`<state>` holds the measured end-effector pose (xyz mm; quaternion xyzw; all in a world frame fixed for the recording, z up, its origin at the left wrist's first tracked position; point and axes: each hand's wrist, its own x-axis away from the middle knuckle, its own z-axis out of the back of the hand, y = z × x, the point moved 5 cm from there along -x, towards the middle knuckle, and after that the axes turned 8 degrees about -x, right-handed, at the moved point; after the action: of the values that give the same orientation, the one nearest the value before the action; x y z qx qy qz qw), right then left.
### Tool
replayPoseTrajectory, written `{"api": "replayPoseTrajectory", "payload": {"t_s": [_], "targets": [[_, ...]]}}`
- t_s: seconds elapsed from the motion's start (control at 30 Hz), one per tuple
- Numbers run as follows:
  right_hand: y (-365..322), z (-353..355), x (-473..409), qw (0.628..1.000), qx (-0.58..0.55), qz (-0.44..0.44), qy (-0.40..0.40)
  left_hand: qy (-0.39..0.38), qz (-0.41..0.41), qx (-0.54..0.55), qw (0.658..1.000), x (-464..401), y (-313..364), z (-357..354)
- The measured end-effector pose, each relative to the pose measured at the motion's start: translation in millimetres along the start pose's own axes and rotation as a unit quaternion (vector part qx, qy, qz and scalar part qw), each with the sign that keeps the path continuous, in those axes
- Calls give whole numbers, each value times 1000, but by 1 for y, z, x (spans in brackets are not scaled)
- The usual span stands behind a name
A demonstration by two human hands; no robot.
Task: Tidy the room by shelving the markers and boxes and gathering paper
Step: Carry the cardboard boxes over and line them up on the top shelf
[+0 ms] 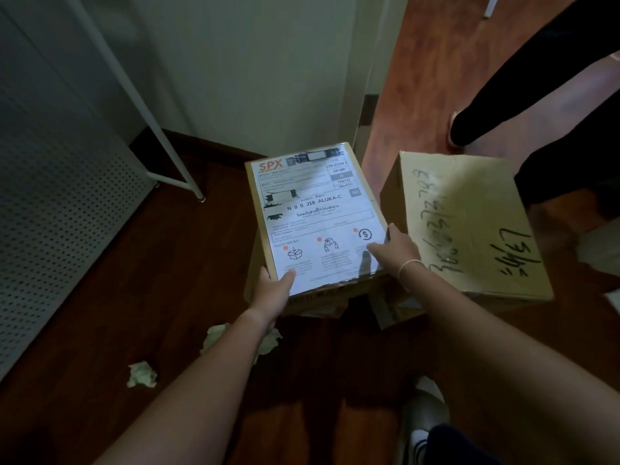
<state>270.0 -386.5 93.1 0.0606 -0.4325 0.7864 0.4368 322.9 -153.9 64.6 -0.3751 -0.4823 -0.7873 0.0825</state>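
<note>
A cardboard box with a white shipping label [315, 209] is held above the dark wooden floor. My left hand [271, 290] grips its near left corner, thumb on the label. My right hand [396, 250] grips its near right edge, fingers over the side. A second, larger cardboard box with black handwriting [466, 226] stands just to the right, touching or nearly touching the first. Two crumpled balls of paper lie on the floor: one [142, 374] at the lower left, another [218, 333] partly hidden under my left forearm.
A white perforated panel [57, 203] and a white metal frame leg [174, 169] stand at the left. A white wall rises behind the boxes. Another person's leg in black [510, 92] is at the upper right. My shoe [419, 421] shows at the bottom.
</note>
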Motion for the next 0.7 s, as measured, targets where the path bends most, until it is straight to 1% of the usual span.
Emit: {"api": "replayPoseTrajectory", "payload": {"t_s": [0.07, 0.17, 0.33, 0.4, 0.53, 0.7], "targets": [[2, -1, -3, 998, -54, -18, -3, 3, -1, 6, 1000, -4, -2, 4], [3, -4, 7, 985, -169, -30, -14, 10, -7, 21, 1000, -1, 1, 15], [-25, -3, 41, 952, -300, 36, -47, 49, -35, 26, 998, 23, 18, 52], [-44, 0, 55, 940, -331, 53, -65, 65, -52, 32, 996, 43, 30, 73], [-80, 11, 94, 924, -365, 57, -102, 94, -87, 40, 991, 98, 60, 113], [-133, 35, 149, 881, -431, 97, -169, 134, -165, 53, 976, 186, 101, 160]]}}
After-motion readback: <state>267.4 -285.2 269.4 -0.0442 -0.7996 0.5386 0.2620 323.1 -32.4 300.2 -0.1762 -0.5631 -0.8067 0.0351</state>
